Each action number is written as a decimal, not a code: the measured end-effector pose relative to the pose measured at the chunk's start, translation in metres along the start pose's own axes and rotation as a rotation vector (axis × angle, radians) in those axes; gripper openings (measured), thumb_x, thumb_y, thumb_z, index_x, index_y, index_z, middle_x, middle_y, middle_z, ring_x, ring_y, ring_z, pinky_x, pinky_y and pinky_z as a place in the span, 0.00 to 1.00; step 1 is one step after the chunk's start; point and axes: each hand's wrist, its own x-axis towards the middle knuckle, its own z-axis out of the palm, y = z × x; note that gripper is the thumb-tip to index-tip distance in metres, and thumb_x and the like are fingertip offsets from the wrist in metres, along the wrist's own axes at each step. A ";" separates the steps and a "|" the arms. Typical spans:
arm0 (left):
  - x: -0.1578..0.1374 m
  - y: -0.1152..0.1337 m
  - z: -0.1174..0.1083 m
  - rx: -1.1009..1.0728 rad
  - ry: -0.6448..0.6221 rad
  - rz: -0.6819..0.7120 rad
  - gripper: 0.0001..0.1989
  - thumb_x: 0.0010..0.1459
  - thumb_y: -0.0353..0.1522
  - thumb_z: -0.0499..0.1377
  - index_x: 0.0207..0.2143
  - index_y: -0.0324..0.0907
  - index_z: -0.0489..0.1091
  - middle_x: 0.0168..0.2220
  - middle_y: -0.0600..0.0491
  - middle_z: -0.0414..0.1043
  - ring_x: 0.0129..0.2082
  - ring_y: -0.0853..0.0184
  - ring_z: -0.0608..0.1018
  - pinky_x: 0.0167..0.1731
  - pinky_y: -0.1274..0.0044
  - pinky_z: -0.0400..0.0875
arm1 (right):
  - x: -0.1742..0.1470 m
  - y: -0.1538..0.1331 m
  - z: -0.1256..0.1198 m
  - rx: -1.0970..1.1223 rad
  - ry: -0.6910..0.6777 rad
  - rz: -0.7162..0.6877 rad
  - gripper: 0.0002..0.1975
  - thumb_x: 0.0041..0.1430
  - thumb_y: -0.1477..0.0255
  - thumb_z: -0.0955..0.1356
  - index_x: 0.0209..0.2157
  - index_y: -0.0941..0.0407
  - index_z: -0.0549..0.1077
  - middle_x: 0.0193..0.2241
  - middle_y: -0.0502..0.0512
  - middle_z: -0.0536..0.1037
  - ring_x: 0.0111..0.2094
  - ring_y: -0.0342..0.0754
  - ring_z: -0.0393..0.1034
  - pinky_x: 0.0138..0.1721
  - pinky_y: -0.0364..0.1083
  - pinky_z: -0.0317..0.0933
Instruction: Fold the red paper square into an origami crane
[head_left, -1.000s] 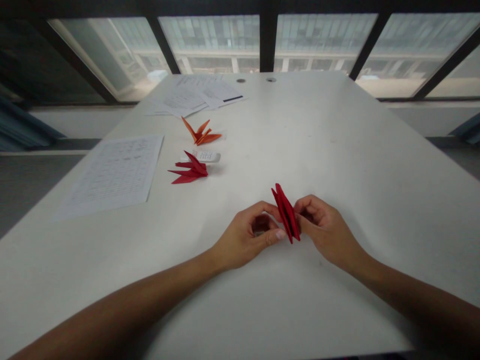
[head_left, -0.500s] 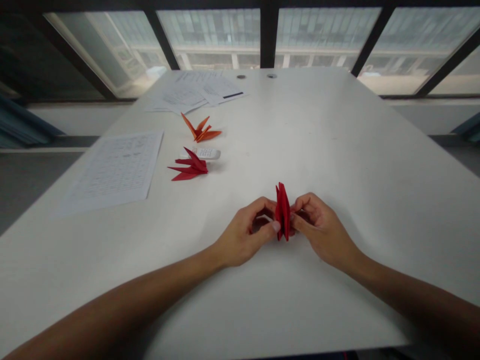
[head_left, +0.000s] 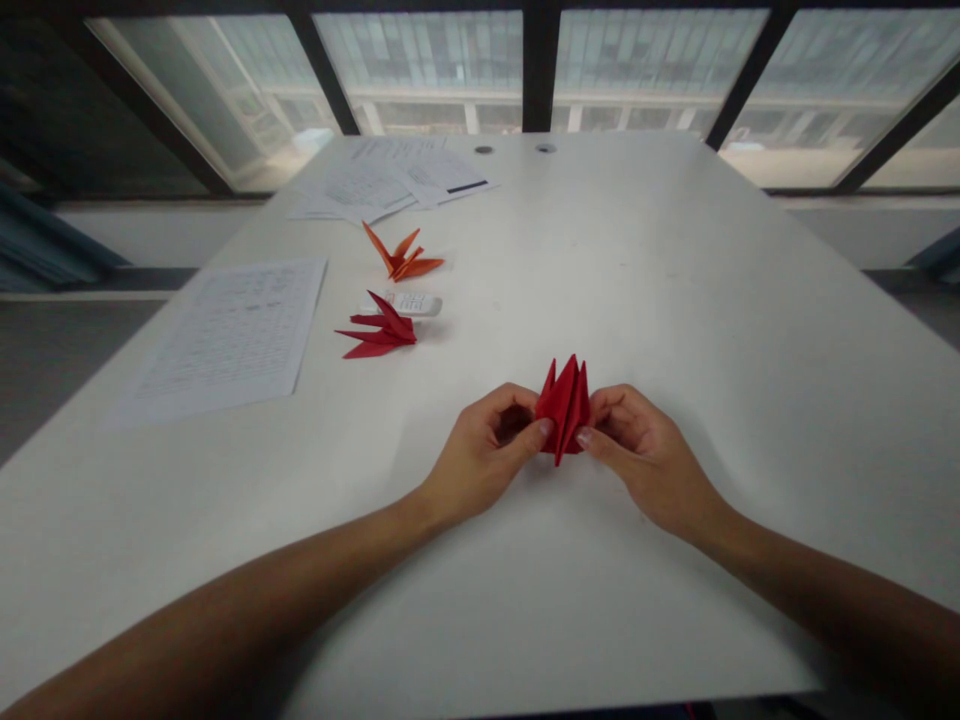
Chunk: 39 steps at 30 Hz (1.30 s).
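Red folded paper (head_left: 561, 402), now wider-spread

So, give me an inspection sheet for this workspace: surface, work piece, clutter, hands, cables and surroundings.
Surface: white table, two round fittings near its far edge.
Work piece: red folded paper with several pointed flaps.
Clutter: orange folded piece, second red piece partly covering a white printed object, printed sheets.
Hands: left hand and right hand hold the red folded paper from opposite sides.
Cables: nothing seen.
Surroundings: windows beyond, curtains both sides.
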 end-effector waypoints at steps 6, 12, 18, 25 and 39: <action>-0.001 -0.004 0.003 0.044 0.124 0.054 0.13 0.62 0.30 0.64 0.45 0.44 0.64 0.36 0.56 0.71 0.33 0.71 0.76 0.34 0.78 0.72 | -0.003 -0.001 0.005 0.000 0.046 -0.023 0.13 0.62 0.66 0.74 0.39 0.50 0.66 0.35 0.48 0.77 0.35 0.46 0.74 0.38 0.48 0.67; -0.004 -0.009 0.007 0.055 0.097 0.154 0.20 0.60 0.27 0.65 0.49 0.46 0.60 0.35 0.58 0.70 0.34 0.71 0.77 0.38 0.77 0.73 | -0.005 0.004 0.011 -0.032 0.024 -0.051 0.18 0.57 0.67 0.77 0.41 0.49 0.66 0.41 0.52 0.80 0.42 0.51 0.76 0.47 0.53 0.70; -0.002 -0.009 0.004 -0.034 0.054 0.103 0.21 0.60 0.28 0.67 0.51 0.45 0.63 0.36 0.57 0.71 0.37 0.70 0.77 0.41 0.75 0.74 | -0.003 0.005 0.008 -0.078 0.122 -0.080 0.15 0.61 0.70 0.74 0.45 0.49 0.67 0.40 0.52 0.79 0.42 0.50 0.76 0.47 0.52 0.70; 0.002 -0.003 -0.002 0.004 -0.017 0.007 0.11 0.58 0.33 0.70 0.38 0.41 0.71 0.40 0.51 0.77 0.40 0.65 0.78 0.47 0.71 0.73 | -0.002 0.004 0.000 -0.239 0.057 -0.145 0.06 0.64 0.66 0.73 0.41 0.51 0.75 0.41 0.54 0.80 0.44 0.53 0.75 0.51 0.55 0.68; 0.004 -0.004 -0.007 0.035 -0.001 -0.010 0.12 0.59 0.36 0.69 0.38 0.40 0.71 0.38 0.51 0.76 0.39 0.65 0.78 0.45 0.71 0.74 | 0.006 -0.005 -0.014 -0.463 0.001 -0.385 0.06 0.70 0.68 0.68 0.38 0.53 0.74 0.35 0.50 0.78 0.37 0.46 0.72 0.42 0.47 0.65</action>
